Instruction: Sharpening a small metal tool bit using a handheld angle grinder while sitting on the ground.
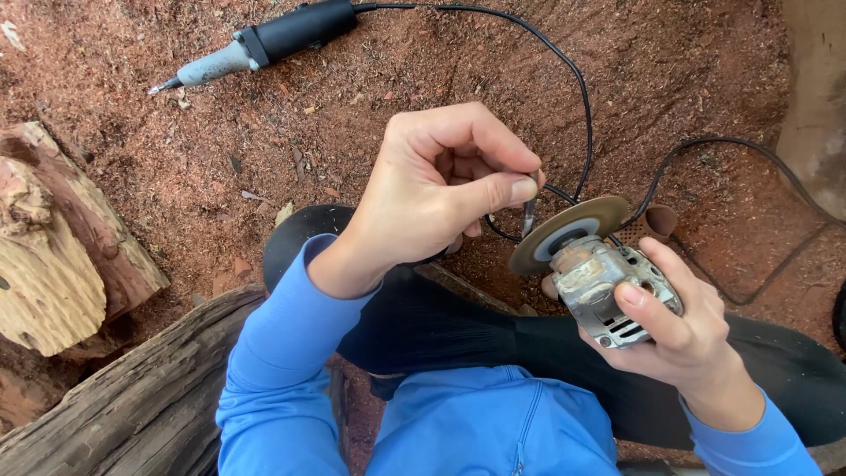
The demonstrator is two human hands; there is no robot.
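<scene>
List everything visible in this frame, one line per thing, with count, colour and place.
Angle grinder: one, worn grey metal with a tan disc, held at right of centre.
Small bit: one, dark metal, pinched just above the disc.
Rotary tool: one, black body with grey nose, lying on the ground at top left.
Cords: two, black, trailing over the ground at upper right.
Logs: two or three, brown and pale, at left and lower left.
Sawdust ground: reddish brown, all around.
Left hand: blue sleeve, pinching the small bit.
Right hand: blue sleeve, gripping the angle grinder.
Legs: dark trousers, crossed below the hands.
</scene>
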